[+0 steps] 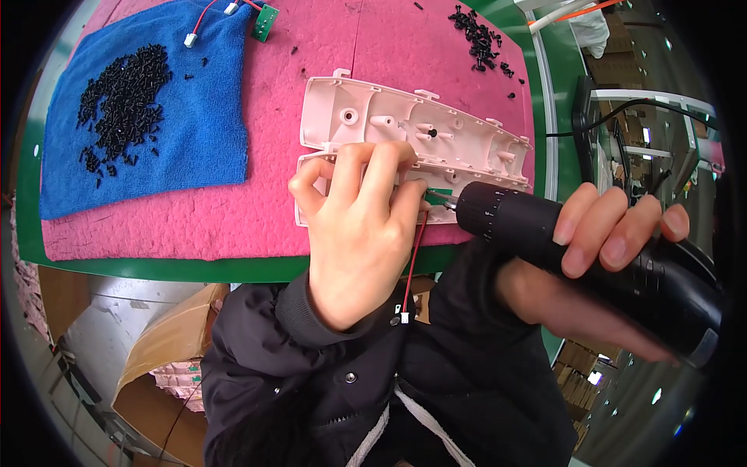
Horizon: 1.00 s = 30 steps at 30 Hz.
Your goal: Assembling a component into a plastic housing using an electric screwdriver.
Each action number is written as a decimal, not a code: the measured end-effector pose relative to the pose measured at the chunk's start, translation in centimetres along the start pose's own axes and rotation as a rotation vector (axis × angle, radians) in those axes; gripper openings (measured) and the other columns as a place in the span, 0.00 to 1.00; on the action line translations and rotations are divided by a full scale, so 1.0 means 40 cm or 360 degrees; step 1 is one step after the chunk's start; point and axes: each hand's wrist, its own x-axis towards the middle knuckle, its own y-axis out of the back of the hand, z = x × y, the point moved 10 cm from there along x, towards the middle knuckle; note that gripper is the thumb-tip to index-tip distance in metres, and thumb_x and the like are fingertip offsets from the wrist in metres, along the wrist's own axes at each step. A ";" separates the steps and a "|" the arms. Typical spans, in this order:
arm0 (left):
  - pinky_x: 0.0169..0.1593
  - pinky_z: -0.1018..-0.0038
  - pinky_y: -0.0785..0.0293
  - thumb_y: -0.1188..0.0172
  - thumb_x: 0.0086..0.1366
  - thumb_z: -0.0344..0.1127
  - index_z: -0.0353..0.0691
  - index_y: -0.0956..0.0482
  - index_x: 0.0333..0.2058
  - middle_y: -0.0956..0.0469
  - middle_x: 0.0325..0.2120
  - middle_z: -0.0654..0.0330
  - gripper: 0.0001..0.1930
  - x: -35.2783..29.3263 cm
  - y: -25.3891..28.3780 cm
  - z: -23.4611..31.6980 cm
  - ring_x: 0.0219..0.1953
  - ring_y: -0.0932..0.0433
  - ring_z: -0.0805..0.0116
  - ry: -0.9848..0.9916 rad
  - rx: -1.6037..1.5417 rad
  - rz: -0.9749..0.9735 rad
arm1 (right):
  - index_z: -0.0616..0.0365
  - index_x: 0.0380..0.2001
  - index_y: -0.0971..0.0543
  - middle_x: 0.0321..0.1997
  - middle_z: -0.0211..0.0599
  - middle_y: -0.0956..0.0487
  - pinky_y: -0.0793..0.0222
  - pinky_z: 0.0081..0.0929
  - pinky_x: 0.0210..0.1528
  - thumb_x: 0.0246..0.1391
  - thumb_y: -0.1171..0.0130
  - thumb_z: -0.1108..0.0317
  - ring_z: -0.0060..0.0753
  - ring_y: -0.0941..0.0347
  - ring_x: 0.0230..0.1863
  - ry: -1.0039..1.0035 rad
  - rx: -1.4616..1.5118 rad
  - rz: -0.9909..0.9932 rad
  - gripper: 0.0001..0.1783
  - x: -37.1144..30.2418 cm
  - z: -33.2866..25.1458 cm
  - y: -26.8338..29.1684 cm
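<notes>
The left hand (362,226) is half curled over the near shell (451,175); whether it pinches anything is hidden; the right hand (615,233) wraps firmly round a black driver (537,226), its tip at a green board (440,194) in that shell; the far shell (405,117) lies just beyond; both reach toward the mat's (272,202) right edge; screws (128,105) heap on a cloth (206,140) at its left edge.

Access good from upper left; tight on the right.
Pink mat (272,128) leaves a lane between blue cloth (206,128) and pale shells (327,117), another above the shells, short of the loose black screws (476,39); left hand (359,222) covers the lower shell's left half; black power screwdriver (537,222) in right hand (615,233) bars the right side; wire (412,265) crosses near edge.
</notes>
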 end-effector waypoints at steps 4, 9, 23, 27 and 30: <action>0.44 0.66 0.48 0.44 0.40 0.31 0.42 0.27 0.21 0.32 0.34 0.66 0.06 -0.002 -0.001 -0.003 0.40 0.33 0.71 -0.0005 -0.0025 0.0015 | 0.63 0.39 0.37 0.24 0.31 0.34 0.44 0.21 0.21 0.41 0.51 0.31 0.23 0.40 0.15 0.0133 -0.0286 0.0344 0.42 -0.034 -0.027 0.008; 0.43 0.66 0.48 0.45 0.40 0.31 0.42 0.27 0.21 0.32 0.34 0.67 0.05 -0.003 -0.001 -0.005 0.40 0.33 0.71 -0.0017 -0.0016 0.0010 | 0.63 0.40 0.38 0.24 0.31 0.34 0.45 0.22 0.22 0.39 0.54 0.27 0.23 0.41 0.15 0.0177 -0.0386 0.0325 0.45 -0.038 -0.032 0.009; 0.42 0.74 0.43 0.35 0.41 0.33 0.39 0.22 0.29 0.26 0.26 0.63 0.13 0.016 0.057 0.033 0.31 0.29 0.66 -0.0077 -0.0819 -0.0113 | 0.64 0.38 0.38 0.23 0.27 0.33 0.38 0.15 0.20 0.49 0.48 0.46 0.18 0.37 0.14 0.0200 0.0430 0.0189 0.30 0.021 -0.072 0.097; 0.36 0.75 0.38 0.34 0.42 0.31 0.33 0.23 0.28 0.26 0.22 0.60 0.13 0.005 0.051 0.049 0.26 0.28 0.66 -0.0075 -0.0977 -0.0114 | 0.64 0.36 0.36 0.19 0.29 0.31 0.35 0.15 0.18 0.52 0.48 0.61 0.20 0.35 0.12 0.0046 0.0743 0.0235 0.17 0.028 -0.054 0.133; 0.34 0.75 0.36 0.36 0.45 0.28 0.30 0.24 0.26 0.25 0.21 0.57 0.10 0.000 0.022 0.042 0.26 0.28 0.66 0.0113 -0.1565 -0.0215 | 0.64 0.33 0.34 0.15 0.31 0.31 0.34 0.15 0.13 0.52 0.53 0.72 0.22 0.34 0.10 -0.0044 0.1057 0.0204 0.07 0.035 -0.035 0.142</action>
